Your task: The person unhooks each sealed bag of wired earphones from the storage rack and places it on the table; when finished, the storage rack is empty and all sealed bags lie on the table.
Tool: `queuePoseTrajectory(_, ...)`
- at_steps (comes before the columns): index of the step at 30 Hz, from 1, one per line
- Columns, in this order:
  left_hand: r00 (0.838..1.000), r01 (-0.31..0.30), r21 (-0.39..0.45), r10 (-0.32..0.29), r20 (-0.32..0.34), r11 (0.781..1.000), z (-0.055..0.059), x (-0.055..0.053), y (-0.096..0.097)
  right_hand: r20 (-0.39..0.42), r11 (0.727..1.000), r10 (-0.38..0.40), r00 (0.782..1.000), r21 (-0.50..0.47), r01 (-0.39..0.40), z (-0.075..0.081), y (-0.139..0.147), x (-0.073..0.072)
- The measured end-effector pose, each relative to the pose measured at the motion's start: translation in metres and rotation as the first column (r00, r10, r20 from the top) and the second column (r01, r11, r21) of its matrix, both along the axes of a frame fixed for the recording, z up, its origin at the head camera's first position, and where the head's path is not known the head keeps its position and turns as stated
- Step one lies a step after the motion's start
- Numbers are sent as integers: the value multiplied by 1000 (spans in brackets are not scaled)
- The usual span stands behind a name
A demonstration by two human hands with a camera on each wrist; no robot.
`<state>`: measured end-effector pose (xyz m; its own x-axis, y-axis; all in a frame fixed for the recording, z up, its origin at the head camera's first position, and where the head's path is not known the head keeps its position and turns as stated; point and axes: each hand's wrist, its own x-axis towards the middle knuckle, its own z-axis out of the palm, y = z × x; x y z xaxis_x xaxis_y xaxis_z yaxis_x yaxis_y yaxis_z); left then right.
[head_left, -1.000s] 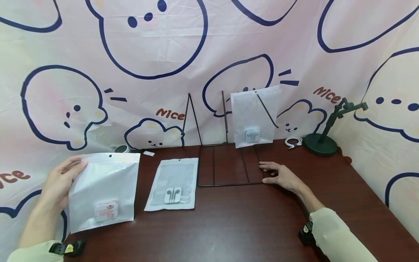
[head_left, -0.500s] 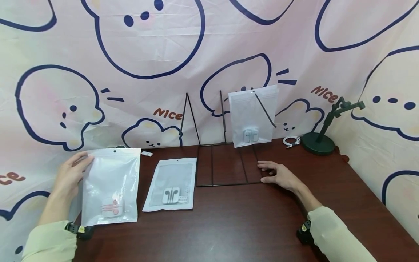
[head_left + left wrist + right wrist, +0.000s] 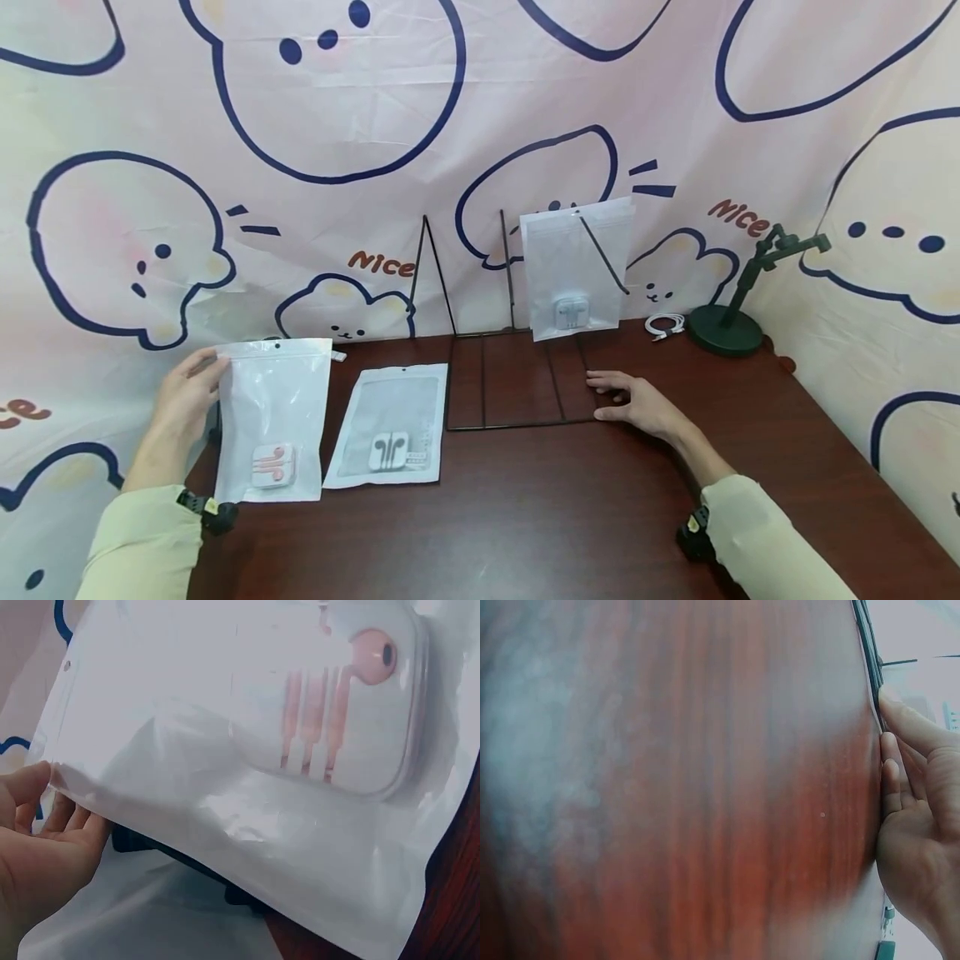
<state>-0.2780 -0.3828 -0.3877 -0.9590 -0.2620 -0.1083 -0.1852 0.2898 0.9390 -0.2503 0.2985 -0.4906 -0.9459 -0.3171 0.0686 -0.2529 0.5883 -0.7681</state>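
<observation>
My left hand (image 3: 187, 392) pinches the upper left edge of a white zip pouch (image 3: 277, 400), thumb in front, in both the head and left wrist views. Pink earphones (image 3: 315, 712) in a clear case show through its front. The pouch hangs upright over the table's left side. My right hand (image 3: 633, 404) rests at the right front corner of a black wire display rack (image 3: 517, 426), thumb and fingers spread apart, touching its base. Another white pouch (image 3: 547, 258) with an earphone case hangs on the rack's right hook arm.
A third white pouch (image 3: 386, 417) with grey-looking earphones lies flat between the left hand and the rack. Behind stand a coiled white cable (image 3: 663, 327) and a green stand (image 3: 727, 329). A small white item (image 3: 338, 356) is partly hidden. A printed cloth (image 3: 360, 208) backs the table (image 3: 480, 517).
My left hand has moved right with the pink-earphone pouch, nearer the flat pouch. The right hand stays at the rack corner. The view has shifted slightly.
</observation>
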Motion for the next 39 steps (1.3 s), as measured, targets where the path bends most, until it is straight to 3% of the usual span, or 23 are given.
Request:
queuePoseTrajectory(8, 998, -9, 30, 7, 68, 1000, -13, -3, -1, 0, 1000, -8, 1000, -6, 8, 2, 1, 2)
queuePoseTrajectory(14, 1000, 2, 29, -2, 9, 1000, -26, -3, -1, 3, 1000, -6, 1000, -18, 6, 0, 2, 2)
queuePoseTrajectory(18, 997, 61, 32, -60, -38, 998, -33, -1, 1, 2, 1000, -15, 1000, -14, 15, -1, 2, 3)
queuePoseTrajectory(23, 991, 126, -13, -126, -39, 992, -43, -1, 8, 19, 999, -33, 999, -9, 33, -3, 3, 6)
queuePoseTrajectory(31, 981, 196, -20, -196, 14, 980, -55, -3, 22, 1, 1000, -24, 1000, -6, 24, -3, 3, 4)
queuePoseTrajectory(39, 953, 293, -30, -289, 92, 956, -58, -3, 27, -10, 1000, -20, 1000, 4, 20, -2, 0, 0)
